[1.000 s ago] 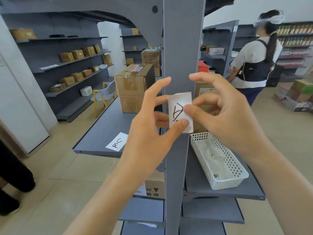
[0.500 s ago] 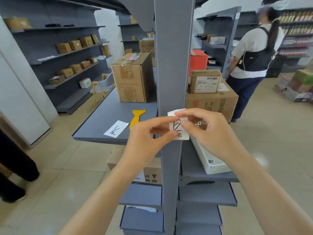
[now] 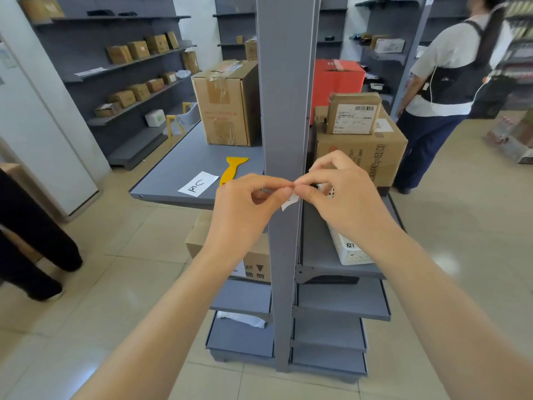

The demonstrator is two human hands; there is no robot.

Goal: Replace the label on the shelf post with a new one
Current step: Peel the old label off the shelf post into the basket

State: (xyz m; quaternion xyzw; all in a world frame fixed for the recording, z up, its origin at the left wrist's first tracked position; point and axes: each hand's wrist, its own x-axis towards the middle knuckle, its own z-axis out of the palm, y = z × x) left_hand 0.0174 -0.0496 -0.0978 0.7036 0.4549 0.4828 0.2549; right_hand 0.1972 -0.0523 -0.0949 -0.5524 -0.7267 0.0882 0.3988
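- A small white label (image 3: 289,202) is pinched between the fingertips of the left hand (image 3: 248,204) and the right hand (image 3: 343,194), directly in front of the grey shelf post (image 3: 284,111).
- Most of the label is hidden by the fingers; only its lower corner is seen.
- A second label (image 3: 198,183) and a yellow scraper (image 3: 233,168) are seen lying on the shelf (image 3: 184,163) to the left.

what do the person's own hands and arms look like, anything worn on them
Both arms are bare from the bottom of the frame up to the wrists, with no sleeves in view. The left hand and right hand wear no gloves, rings, watch or bands. The visible nails are short and unpainted.
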